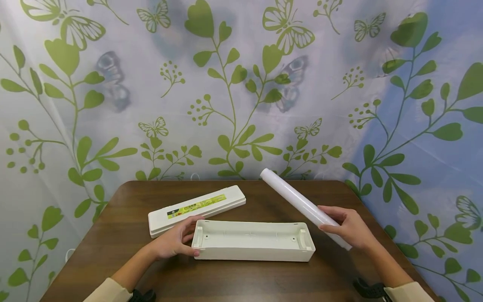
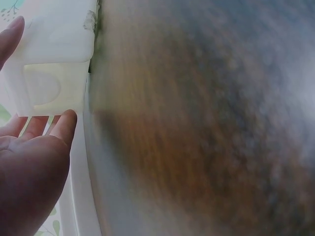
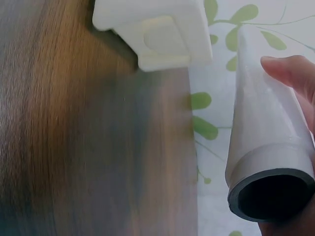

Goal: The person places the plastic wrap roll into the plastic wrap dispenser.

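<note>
My right hand [image 1: 349,228] grips a white roll of cling film [image 1: 298,199] near its lower end, thumb on the near side. The roll is held tilted above the table, its far end up and to the left. Its hollow, dark core shows in the right wrist view. My left hand [image 1: 173,241] holds the left end of an uncovered white dispenser box [image 1: 250,253], with the thumb at the front corner and a finger at the back one. Inside the long box are end holders and a bare floor. Behind it lies the white lid [image 1: 234,195] with a yellow-green label [image 1: 196,205].
A brown wooden table [image 1: 256,283] carries the box and lid. Behind and beside it hangs a pale curtain [image 1: 241,113] printed with green leaves and butterflies. The lid lies slantwise, close behind the left hand.
</note>
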A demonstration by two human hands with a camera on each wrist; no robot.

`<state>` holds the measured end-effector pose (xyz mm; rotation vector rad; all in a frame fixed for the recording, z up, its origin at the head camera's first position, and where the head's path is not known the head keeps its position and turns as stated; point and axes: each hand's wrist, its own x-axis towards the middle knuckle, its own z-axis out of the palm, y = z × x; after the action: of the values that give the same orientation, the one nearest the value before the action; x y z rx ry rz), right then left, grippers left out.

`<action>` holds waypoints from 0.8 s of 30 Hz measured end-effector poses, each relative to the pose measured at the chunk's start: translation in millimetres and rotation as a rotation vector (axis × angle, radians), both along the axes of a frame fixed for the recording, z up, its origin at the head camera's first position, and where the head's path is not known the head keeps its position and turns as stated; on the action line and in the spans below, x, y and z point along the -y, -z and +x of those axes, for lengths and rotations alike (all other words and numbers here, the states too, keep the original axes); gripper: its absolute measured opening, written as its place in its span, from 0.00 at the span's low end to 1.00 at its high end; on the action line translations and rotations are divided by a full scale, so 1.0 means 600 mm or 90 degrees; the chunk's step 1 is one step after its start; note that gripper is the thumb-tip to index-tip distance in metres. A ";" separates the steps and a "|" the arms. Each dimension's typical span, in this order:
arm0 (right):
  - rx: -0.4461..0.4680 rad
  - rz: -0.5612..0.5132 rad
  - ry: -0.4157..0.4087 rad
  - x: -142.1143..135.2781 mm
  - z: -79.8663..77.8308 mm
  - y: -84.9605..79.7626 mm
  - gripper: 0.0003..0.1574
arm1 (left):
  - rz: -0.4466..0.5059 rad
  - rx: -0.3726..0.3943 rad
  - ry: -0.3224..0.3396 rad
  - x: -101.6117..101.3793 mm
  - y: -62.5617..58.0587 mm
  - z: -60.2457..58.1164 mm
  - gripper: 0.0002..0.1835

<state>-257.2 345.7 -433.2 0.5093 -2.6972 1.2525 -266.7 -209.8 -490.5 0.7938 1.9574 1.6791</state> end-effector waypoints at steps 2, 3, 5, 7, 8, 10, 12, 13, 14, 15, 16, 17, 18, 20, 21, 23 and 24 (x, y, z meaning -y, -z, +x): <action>-0.002 -0.009 -0.012 0.005 -0.007 -0.001 0.36 | -0.001 -0.006 -0.001 -0.001 0.003 -0.005 0.56; -0.002 -0.011 -0.018 0.007 -0.010 0.000 0.36 | 0.000 -0.009 -0.002 -0.002 0.004 -0.008 0.56; -0.004 -0.012 -0.029 0.012 -0.017 0.001 0.35 | 0.001 -0.012 -0.003 -0.003 0.006 -0.012 0.56; -0.004 -0.014 -0.033 0.016 -0.024 0.003 0.35 | 0.003 -0.013 -0.004 -0.004 0.009 -0.017 0.56; -0.005 -0.013 -0.034 0.017 -0.028 0.005 0.35 | 0.003 -0.013 -0.005 -0.005 0.010 -0.019 0.56; -0.006 -0.010 -0.036 0.020 -0.036 0.007 0.35 | 0.003 -0.013 -0.008 -0.007 0.011 -0.023 0.56; -0.005 -0.008 -0.038 0.023 -0.044 0.007 0.35 | -0.001 -0.013 -0.013 -0.009 0.011 -0.026 0.55; -0.004 -0.007 -0.040 0.024 -0.046 0.007 0.35 | -0.003 -0.012 -0.014 -0.010 0.011 -0.026 0.55; -0.004 -0.007 -0.042 0.026 -0.049 0.007 0.35 | -0.004 -0.012 -0.015 -0.010 0.010 -0.027 0.55; -0.003 -0.008 -0.047 0.027 -0.052 0.007 0.35 | -0.005 -0.012 -0.016 -0.011 0.010 -0.028 0.55; -0.002 -0.011 -0.052 0.029 -0.054 0.007 0.34 | -0.006 -0.012 -0.016 -0.011 0.009 -0.028 0.55; -0.002 -0.012 -0.058 0.031 -0.057 0.007 0.35 | -0.007 -0.011 -0.017 -0.012 0.009 -0.029 0.56; -0.002 -0.015 -0.064 0.033 -0.060 0.006 0.35 | -0.007 -0.009 -0.017 -0.012 0.008 -0.030 0.56; -0.003 -0.017 -0.076 0.037 -0.067 0.006 0.34 | -0.007 -0.008 -0.018 -0.013 0.008 -0.032 0.56; -0.003 -0.019 -0.080 0.040 -0.070 0.006 0.34 | -0.007 -0.007 -0.020 -0.013 0.007 -0.032 0.56; -0.006 -0.021 -0.086 0.045 -0.075 0.006 0.34 | -0.009 -0.006 -0.023 -0.014 0.007 -0.034 0.56; -0.008 -0.022 -0.087 0.048 -0.078 0.007 0.34 | -0.010 -0.007 -0.025 -0.014 0.007 -0.035 0.56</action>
<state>-304.0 317.2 -437.1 0.7052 -2.6644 1.3223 -287.8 -201.4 -495.0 0.7646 2.0033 1.6821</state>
